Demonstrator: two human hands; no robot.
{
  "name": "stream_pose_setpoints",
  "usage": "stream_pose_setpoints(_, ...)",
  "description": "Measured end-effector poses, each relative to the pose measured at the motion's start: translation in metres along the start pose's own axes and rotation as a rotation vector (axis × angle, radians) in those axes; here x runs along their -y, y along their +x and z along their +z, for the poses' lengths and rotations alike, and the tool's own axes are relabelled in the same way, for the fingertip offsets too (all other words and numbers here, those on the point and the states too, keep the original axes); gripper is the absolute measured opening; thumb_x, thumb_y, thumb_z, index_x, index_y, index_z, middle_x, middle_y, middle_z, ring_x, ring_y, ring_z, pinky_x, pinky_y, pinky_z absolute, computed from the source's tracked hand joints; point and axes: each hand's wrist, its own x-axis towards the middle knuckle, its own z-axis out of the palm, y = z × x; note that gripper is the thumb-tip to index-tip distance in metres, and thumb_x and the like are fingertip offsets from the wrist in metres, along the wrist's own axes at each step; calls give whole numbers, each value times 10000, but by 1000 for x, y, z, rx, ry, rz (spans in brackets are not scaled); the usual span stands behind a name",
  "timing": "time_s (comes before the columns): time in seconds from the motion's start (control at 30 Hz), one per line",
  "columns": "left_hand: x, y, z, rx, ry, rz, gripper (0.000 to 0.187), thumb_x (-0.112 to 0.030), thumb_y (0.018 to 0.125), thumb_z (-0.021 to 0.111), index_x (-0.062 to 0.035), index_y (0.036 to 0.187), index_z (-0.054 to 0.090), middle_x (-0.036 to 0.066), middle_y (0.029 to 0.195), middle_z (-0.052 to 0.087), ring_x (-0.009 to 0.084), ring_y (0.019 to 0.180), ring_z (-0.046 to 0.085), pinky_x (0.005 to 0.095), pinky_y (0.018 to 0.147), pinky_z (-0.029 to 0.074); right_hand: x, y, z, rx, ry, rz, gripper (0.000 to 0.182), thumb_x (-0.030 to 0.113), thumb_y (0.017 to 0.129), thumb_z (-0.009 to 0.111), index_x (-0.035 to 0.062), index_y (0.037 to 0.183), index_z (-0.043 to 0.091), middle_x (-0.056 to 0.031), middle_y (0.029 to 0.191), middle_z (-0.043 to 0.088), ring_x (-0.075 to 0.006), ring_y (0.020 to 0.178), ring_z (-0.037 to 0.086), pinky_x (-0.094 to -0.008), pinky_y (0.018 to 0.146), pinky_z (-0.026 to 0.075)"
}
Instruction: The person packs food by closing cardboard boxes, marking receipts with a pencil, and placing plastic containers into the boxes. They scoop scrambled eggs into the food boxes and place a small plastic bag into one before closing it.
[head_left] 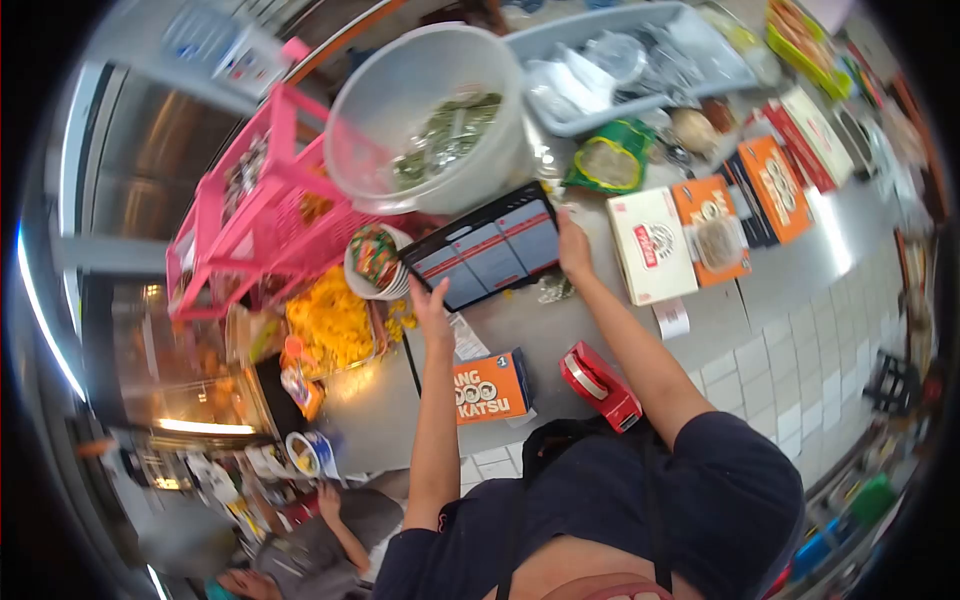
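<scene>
A black tablet [490, 250] with a lit screen of blue panels is tilted above the steel counter [560, 330]. My left hand [432, 300] grips its near left edge, fingers spread against the frame. At the right corner of the tablet, my right hand [573, 245] holds on. Both arms reach out from my dark shirt.
A large translucent bucket of greens [430, 110] and a pink crate [270, 190] stand behind the tablet. Bowls [375, 260], yellow food [330, 320], an orange katsu box [490, 385], a red tape dispenser [600, 385] and boxes [650, 245] crowd the counter. Another person [320, 540] is at lower left.
</scene>
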Motion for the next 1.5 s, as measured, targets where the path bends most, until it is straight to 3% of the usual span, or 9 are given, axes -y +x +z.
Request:
stream_pose_setpoints(0.3,1,8,-2,71,20,-6,612,-49,788,589,-13,1335,317,86,1312,407,190,1188,399,310,1009,276,18,2,-3,47,109,1,625,576,907,305,51,998,633,-244,992,608,-386,987,561,-387,839,416)
stream_pose_setpoints(0.37,-1,4,-1,50,-87,-81,602,-51,796,583,-13,1334,318,82,1321,394,183,1208,381,308,1009,280,3,4,4,-78,224,-190,586,553,913,335,58,1086,594,-223,1011,607,-360,988,568,-369,852,416)
stream_pose_setpoints(0.6,-15,-7,25,83,-12,12,640,-76,795,594,1,1355,294,95,1318,410,187,1204,404,314,1014,292,-6,-2,-14,-85,452,-287,666,516,939,320,-58,1256,433,-228,1259,481,-299,1214,427,-318,1023,281)
stream_pose_setpoints(0.97,-5,-3,29,187,20,-23,724,-154,804,615,28,1388,227,150,1349,401,221,1247,377,315,1044,256,-9,17,-28,-97,390,-328,589,425,981,267,-61,1280,414,-152,1239,503,-211,1161,450,-290,1007,299)
stream_pose_setpoints(1.17,-42,-96,-27,-19,1118,294,894,-310,775,692,108,1368,169,264,1414,252,365,1305,271,402,1080,195,17,-50,-43,-171,83,-426,686,436,919,445,-76,1350,296,-225,1402,321,-314,1290,336,-351,1071,222)
stream_pose_setpoints(1.27,-5,-164,-78,-361,816,-99,884,-297,776,704,87,1368,172,257,1359,308,337,1285,303,418,1053,239,23,-104,-56,-8,-36,-500,574,295,907,524,-48,1333,349,-214,1359,392,-282,1259,386,-352,1045,280)
stream_pose_setpoints(1.33,18,-196,-101,-468,613,-239,860,-291,778,706,77,1362,194,245,1338,330,316,1276,320,409,1042,257,12,-116,-60,589,183,-71,562,238,849,619,-32,1296,412,-216,1290,467,-293,1205,449,-383,1006,344)
stream_pose_setpoints(1.37,24,-211,-102,-436,505,-310,841,-285,772,716,66,1348,214,221,1326,344,297,1257,340,399,1027,275,17,-117,-55,586,179,-64,562,238,849,619,-32,1296,412,-216,1290,467,-293,1205,449,-383,1006,344)
stream_pose_setpoints(1.5,13,-218,-58,-517,116,-417,765,-253,764,730,28,1305,268,159,1286,388,252,1186,400,373,991,310,33,-115,-10,988,-445,-545,780,451,704,714,-39,1250,452,-235,1230,510,-327,1149,497,-390,950,412)
